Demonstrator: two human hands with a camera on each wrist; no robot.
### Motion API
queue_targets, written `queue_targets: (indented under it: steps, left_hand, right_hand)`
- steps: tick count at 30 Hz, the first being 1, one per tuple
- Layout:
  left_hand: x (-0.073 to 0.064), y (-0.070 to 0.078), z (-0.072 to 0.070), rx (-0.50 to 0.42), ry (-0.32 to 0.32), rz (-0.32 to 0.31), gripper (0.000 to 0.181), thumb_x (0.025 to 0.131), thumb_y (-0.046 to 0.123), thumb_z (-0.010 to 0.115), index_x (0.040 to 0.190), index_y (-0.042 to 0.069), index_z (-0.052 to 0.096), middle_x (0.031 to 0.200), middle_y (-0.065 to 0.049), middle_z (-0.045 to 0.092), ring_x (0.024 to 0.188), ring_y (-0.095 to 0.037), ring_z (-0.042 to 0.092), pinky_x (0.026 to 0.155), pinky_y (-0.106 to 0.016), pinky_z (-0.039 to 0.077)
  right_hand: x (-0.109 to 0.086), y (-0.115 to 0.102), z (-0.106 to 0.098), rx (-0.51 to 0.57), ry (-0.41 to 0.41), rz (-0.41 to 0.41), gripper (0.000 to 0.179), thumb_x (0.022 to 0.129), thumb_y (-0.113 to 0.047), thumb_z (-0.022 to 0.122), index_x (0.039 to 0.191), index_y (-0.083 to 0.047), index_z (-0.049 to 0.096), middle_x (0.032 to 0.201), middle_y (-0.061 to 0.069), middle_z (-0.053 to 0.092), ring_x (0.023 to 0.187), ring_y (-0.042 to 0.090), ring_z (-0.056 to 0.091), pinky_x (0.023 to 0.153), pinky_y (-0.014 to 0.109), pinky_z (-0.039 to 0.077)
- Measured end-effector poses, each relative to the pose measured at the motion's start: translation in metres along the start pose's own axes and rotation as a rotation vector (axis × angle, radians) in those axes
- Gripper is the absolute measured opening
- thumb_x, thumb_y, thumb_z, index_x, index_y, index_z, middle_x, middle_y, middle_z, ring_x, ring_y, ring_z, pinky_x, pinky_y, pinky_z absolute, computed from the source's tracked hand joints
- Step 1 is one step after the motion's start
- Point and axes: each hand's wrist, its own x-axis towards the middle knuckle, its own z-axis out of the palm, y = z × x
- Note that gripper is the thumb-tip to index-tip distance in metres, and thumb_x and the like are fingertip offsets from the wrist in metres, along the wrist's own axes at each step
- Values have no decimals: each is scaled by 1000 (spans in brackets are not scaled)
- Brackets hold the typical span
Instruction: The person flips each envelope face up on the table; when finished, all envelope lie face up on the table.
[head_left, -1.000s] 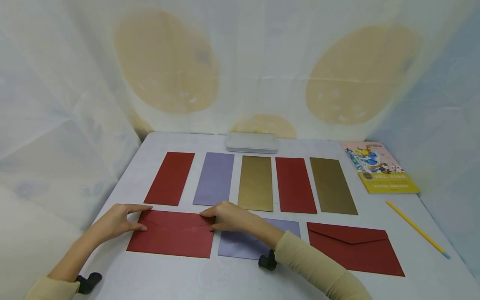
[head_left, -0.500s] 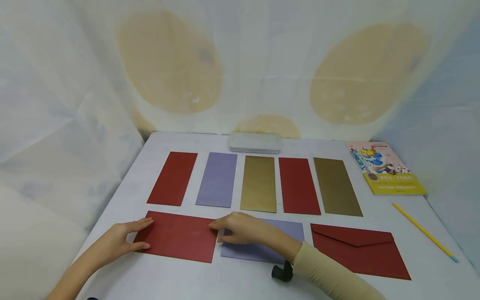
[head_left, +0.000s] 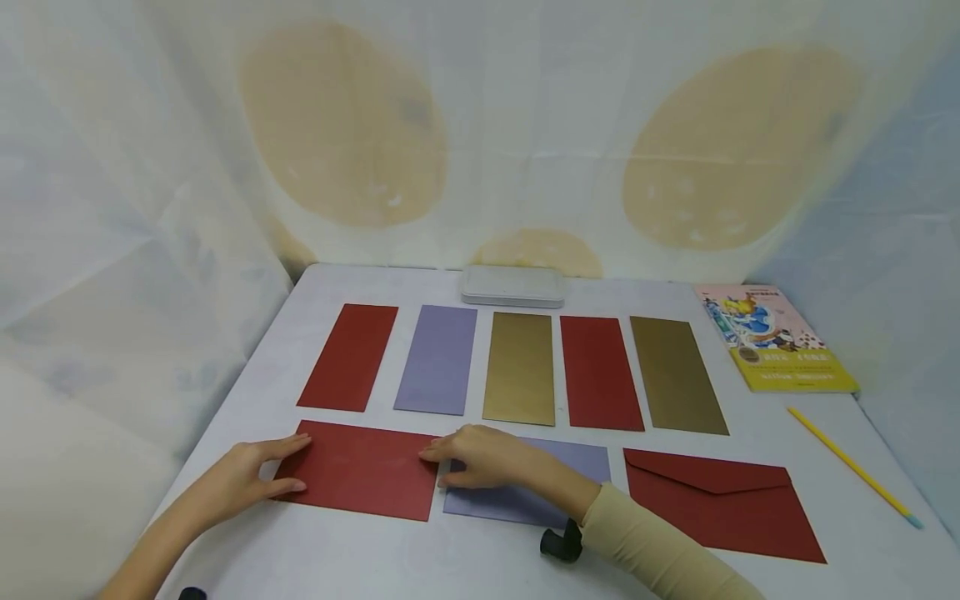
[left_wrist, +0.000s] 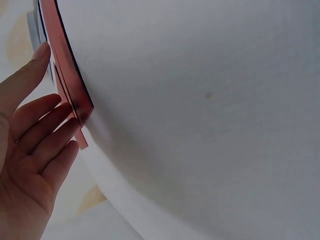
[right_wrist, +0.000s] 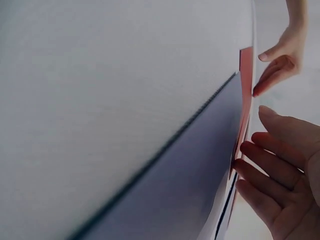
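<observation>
Reference = near purple envelope. Plain red envelope is just left of it on the white table, long axis roughly side to side, one short end facing the purple one. Hands are at opposite short ends, so neither is clearly nearer; red paper lies between, rightward from the left fingers, leftward from the right ones.

Left hand: at the end away from the purple envelope; thumb and forefinger spread wide, tips on the red paper, other fingers loosely extended in the left wrist view. Right hand: at the end next to the purple envelope, right forearm crossing over it; fingers fairly straight, thumb held apart. Can't tell if the right thumb touches red. No clear pinch either side; can't tell if red is lifted at all.

Around the purple envelope: flap-side-up red envelope to its right, pencil farther right, book far right and beyond, row of five envelopes beyond, pale box farthest beyond.
</observation>
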Motion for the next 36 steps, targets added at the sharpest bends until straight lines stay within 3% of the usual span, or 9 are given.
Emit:
queue_targets:
  steps: [4, 10, 17, 19, 21, 24, 29, 31, 36]
  left_hand:
    - [8, -3, -6, 7, 14, 11, 67, 75, 34, 82, 129, 2, 61, 124, -13, 64, 114, -32, 59, 86, -43, 51]
    - [31, -13, -20, 6, 36, 18, 69, 75, 26, 84, 133, -1, 56, 128, -20, 59, 117, -39, 56, 85, -47, 50]
    - [61, -32, -29, 21, 19, 31, 72, 76, 27, 83, 133, -6, 53, 130, -24, 56, 119, -42, 52, 89, -50, 47]
    - [69, -36, -30, 25, 9, 24, 75, 77, 29, 82, 133, -8, 52, 132, -26, 54, 120, -43, 51, 90, -52, 46]
    - [78, -40, -29, 40, -1, 13, 80, 76, 36, 81, 135, -9, 50, 133, -27, 52, 121, -44, 50, 91, -52, 46]
    - [92, -46, -24, 64, -34, -17, 94, 74, 51, 78, 139, -8, 44, 138, -27, 47, 125, -43, 46, 93, -51, 45]
    - [106, -56, -13, 85, -83, -23, 109, 71, 61, 75, 143, -10, 36, 144, -28, 39, 130, -43, 41, 97, -51, 41]
    - [108, -58, -10, 89, -89, -2, 108, 71, 57, 77, 142, -12, 35, 144, -29, 38, 130, -44, 40, 98, -51, 41]
    - [109, -57, -5, 104, -85, 27, 106, 71, 56, 78, 140, -14, 37, 142, -32, 39, 128, -45, 43, 97, -51, 42]
  right_hand:
    - [0, 4, -6, 76, 37, 0, 44, 91, -21, 69, 132, -8, 60, 129, -2, 61, 118, 3, 54, 93, 15, 41]
    - [12, 15, -19, 127, 70, 9, 42, 91, -18, 68, 130, -5, 61, 126, 3, 63, 111, 8, 60, 88, 16, 45]
    - [47, 34, -24, 121, 93, 35, 39, 92, -18, 67, 128, -5, 62, 122, 5, 65, 111, 12, 61, 89, 19, 46]
    - [59, 38, -27, 110, 84, 34, 39, 93, -18, 66, 129, -4, 61, 122, 6, 65, 103, 8, 62, 85, 17, 45]
    - [72, 39, -31, 106, 79, 29, 40, 94, -18, 65, 130, -1, 60, 123, 9, 65, 87, 6, 61, 78, 15, 43]
    - [91, 41, -34, 112, 81, 47, 42, 95, -18, 63, 132, 0, 57, 105, 12, 71, 59, 5, 42, 62, 16, 36]
    - [116, 43, -31, 133, 79, 142, 44, 95, -18, 63, 135, -2, 55, 67, 3, 59, 48, 4, 23, 51, 17, 29]
    - [124, 44, -28, 121, 72, 175, 45, 95, -19, 63, 136, -2, 54, 67, 2, 58, 48, 4, 23, 51, 16, 29]
    - [136, 46, -20, 49, 60, 207, 45, 94, -19, 64, 135, -2, 55, 91, 7, 69, 48, 3, 28, 53, 15, 32]
